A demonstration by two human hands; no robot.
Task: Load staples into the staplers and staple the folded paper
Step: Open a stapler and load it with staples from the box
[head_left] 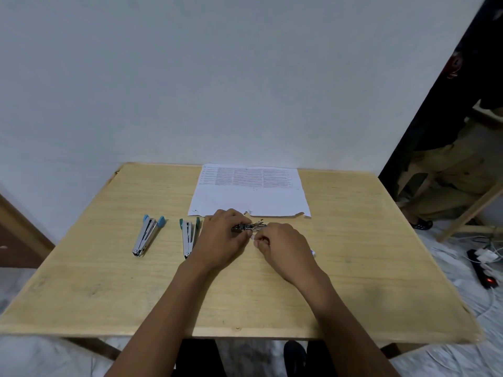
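Worktop (353, 268): wooden, it carries all the things.
Folded paper (250, 197): lies flat at the far middle, just behind the hands.
Blue stapler (147, 235) and green stapler (188, 235): both lie opened, left of the hands.
Left hand (220, 238): its grip is closed around a third stapler (249, 227), low over the worktop.
Right hand (285, 248): its grip pinches a small pale piece (253, 236), probably a staple strip.
Risk: the strip may snap or jam if it is pushed in at an angle.

No word or number is readable. The white paper sheet (249, 198) at the far edge of the light wooden table (353, 240) carries columns of fine printed lines, too small to read.
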